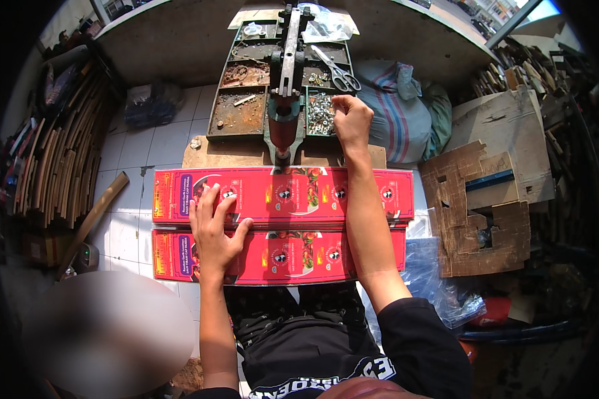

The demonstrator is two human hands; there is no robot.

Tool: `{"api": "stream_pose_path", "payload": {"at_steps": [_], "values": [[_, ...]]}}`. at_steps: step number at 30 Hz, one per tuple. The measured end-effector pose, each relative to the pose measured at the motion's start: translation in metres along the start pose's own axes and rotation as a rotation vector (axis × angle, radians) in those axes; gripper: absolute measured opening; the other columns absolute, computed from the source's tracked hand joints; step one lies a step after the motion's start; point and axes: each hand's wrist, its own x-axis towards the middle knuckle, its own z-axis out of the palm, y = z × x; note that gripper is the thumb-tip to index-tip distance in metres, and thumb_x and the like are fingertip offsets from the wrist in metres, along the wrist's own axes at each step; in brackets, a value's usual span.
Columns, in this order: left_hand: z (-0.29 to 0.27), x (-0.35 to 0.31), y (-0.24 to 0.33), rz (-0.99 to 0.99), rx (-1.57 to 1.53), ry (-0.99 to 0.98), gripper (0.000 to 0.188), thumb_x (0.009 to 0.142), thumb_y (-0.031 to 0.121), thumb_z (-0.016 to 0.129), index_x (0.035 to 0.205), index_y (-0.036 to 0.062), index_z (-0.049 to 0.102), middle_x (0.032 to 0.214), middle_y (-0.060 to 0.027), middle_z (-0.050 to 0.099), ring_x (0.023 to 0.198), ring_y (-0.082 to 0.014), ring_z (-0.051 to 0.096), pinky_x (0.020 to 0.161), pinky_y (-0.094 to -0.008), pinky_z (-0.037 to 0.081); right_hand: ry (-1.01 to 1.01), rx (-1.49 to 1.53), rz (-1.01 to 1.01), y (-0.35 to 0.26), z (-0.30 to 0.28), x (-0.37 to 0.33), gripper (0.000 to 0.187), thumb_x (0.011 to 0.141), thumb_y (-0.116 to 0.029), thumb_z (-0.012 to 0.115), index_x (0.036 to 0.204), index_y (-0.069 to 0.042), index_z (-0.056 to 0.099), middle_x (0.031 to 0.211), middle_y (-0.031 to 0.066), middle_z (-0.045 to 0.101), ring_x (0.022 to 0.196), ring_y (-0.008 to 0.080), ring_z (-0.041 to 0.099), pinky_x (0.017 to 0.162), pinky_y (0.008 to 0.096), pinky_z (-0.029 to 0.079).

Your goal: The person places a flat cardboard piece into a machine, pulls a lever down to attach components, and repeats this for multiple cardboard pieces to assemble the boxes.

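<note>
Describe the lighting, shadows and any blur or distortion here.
Head view: sunlight on the red printed sheets, a dark shadow band down their middle, below the press; head view: glints on the clear plastic, a smooth grey blur over the lower left, fisheye bending toward a black rim.

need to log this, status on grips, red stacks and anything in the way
Left grip spread over two red stacks. Right grip curled beside metal fittings, contents unclear. Possible obstacle: scissors just beyond.
</note>
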Motion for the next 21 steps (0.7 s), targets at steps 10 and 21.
{"api": "stream_pose_path", "payload": {"at_steps": [10, 21], "values": [[-0.001, -0.001, 0.0, 0.002, 0.007, 0.004, 0.053, 0.078, 0.037, 0.079, 0.123, 0.014, 0.064, 0.148, -0.0109, 0.049, 0.143, -0.0323, 0.04, 0.121, -0.0555, 0.019, 0.028, -0.017, 0.008, -0.006, -0.004, 0.002, 0.019, 0.081, 0.0, 0.062, 0.095, -0.001, 0.075, 0.091, 0.0197, 0.072, 0.085, 0.0341, 0.071, 0.08, 0.0411, 0.055], [0.0, 0.0, 0.0, 0.004, 0.005, 0.001, 0.053, 0.078, 0.036, 0.079, 0.123, 0.0138, 0.064, 0.148, -0.0111, 0.049, 0.143, -0.0322, 0.04, 0.121, -0.0548, 0.02, 0.005, -0.016, 0.003, 0.002, -0.002, 0.001, 0.017, 0.08, -0.001, 0.064, 0.092, -0.002, 0.076, 0.088, 0.0186, 0.072, 0.083, 0.0338, 0.07, 0.079, 0.0408, 0.055]]}}
